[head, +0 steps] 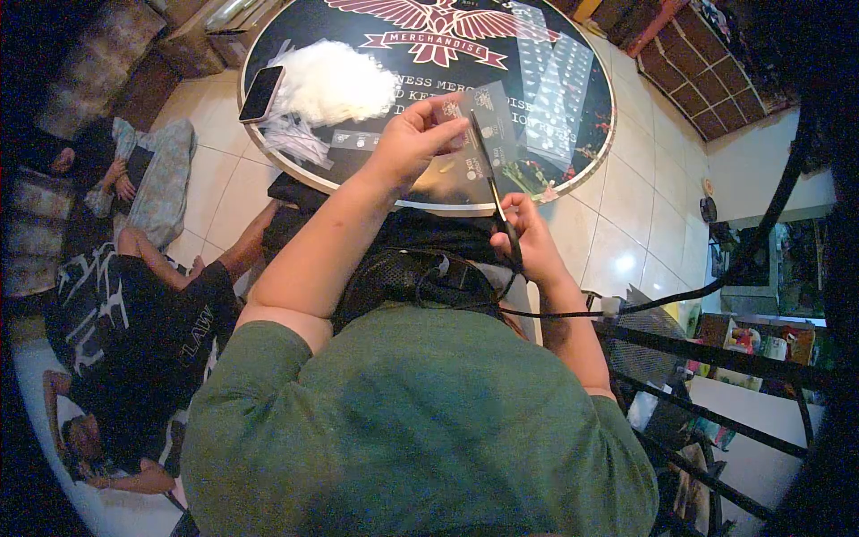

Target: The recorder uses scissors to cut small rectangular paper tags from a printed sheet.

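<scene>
My left hand (421,141) pinches the left side of a clear plastic sheet (495,114) printed with small white marks, above the near part of a round table. In my right hand (527,235) is a pair of scissors (493,178), pointing away from me. Its blades lie along the sheet, between its printed columns. A white pile of small cut pieces (335,80) is on the table to the left. Clear strips (298,142) lie just nearer to me, and a small printed strip (356,139) rests beside my left wrist.
The round table (322,182) has a pale metal rim. A smartphone (262,94) sits at its left edge, and more printed clear sheets (553,87) lie at the right. Another person (134,322) is on the floor at left. A black cable (698,292) crosses at right.
</scene>
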### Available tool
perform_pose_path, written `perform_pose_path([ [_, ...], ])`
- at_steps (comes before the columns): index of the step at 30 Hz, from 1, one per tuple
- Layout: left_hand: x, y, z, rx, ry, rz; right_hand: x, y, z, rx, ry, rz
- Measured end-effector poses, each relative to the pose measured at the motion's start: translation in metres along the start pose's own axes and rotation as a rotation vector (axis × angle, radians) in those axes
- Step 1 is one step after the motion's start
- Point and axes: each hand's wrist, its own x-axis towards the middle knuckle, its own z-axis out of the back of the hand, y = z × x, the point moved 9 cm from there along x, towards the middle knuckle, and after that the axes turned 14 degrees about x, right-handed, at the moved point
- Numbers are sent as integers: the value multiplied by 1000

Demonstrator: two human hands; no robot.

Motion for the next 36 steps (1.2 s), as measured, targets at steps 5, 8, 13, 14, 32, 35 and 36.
perform_pose_path([
  [5,0,-3,5,34,-37,-56,-2,-2,-4,7,4,-15],
  [8,-3,-8,1,33,-19,-63,-1,-3,-4,10,25,-33],
  [13,-3,1,-4,38,9,0,6,2,-9,84,41,-51],
  [14,-3,0,-5,39,10,-1,6,-3,-8,101,43,-115],
  [32,25,70,24,-61,-11,146,56,-38,-7,51,-31,-285],
  [35,23,70,29,-123,-59,175,60,-36,-3,50,-49,-221],
  [36,24,73,35,-117,-66,182,59,-33,-5,50,-44,-225],
])
